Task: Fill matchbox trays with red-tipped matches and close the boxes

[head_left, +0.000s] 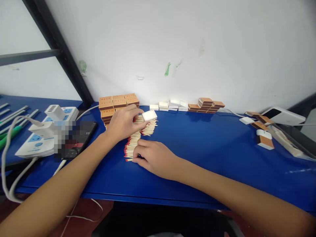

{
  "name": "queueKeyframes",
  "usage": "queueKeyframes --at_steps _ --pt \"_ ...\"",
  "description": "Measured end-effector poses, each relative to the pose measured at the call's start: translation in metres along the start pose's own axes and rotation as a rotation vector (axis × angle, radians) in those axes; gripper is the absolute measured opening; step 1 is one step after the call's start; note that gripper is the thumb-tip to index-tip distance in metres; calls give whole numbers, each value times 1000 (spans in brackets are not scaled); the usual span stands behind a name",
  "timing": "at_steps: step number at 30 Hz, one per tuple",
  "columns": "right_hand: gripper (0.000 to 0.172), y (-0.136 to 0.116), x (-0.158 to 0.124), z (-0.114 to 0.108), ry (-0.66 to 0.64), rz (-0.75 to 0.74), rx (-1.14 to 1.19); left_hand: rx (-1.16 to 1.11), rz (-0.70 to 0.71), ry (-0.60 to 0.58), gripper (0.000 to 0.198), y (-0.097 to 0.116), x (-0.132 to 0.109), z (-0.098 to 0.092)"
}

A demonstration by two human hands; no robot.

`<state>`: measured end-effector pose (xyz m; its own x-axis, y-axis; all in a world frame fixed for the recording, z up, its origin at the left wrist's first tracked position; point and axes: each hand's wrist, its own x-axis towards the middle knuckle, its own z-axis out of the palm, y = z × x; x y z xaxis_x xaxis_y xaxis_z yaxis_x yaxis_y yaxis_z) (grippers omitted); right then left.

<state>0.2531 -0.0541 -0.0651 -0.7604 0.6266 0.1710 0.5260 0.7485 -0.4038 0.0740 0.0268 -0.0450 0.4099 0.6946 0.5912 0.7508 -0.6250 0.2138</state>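
Note:
Between the thumb and fingers of my left hand [125,122] is a small white matchbox tray [149,115], held above the pile. Red-tipped matches [130,144] lie in a long heap on the blue table, and a second bunch of matches [149,128] sits beneath the tray. My right hand [153,156] is at the near end of the heap, its thumb and forefinger curled against the matches. Whether any match is pinched there is hidden by the fingers. Stacked orange-brown matchboxes [118,100] stand just behind my left hand.
Along the wall are white trays [172,104] and matchbox sleeves [207,104]. At right lie loose boxes [265,141] beside a white device [283,115]. A phone [85,131] and a power strip [37,144] with cables are at left.

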Motion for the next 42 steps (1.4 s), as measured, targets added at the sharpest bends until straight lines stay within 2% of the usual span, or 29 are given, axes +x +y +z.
queueKeyframes --at_steps 5,12,22,25,29,31,35,42 --pt "18 -3 -2 -1 -53 58 -167 7 30 -26 26 -2 -1 1" --pt "24 -5 -5 3 -92 18 -407 27 81 -78 31 -3 -2 3" --pt "25 -6 -10 -9 -207 9 -342 42 123 -119 32 -4 -3 5" --pt "25 8 -13 -24 -152 38 -313 28 153 -142 32 -5 -5 5" --pt "19 44 -16 -49 100 121 -308 32 187 -177 28 -2 -6 6" --pt "18 61 -18 -57 172 155 -320 22 191 -181 27 0 -7 7" --pt "16 75 -19 -58 153 178 -350 -21 221 -187 26 5 -6 8" --pt "19 67 -18 -54 93 153 -419 -40 252 -165 29 5 -7 9"
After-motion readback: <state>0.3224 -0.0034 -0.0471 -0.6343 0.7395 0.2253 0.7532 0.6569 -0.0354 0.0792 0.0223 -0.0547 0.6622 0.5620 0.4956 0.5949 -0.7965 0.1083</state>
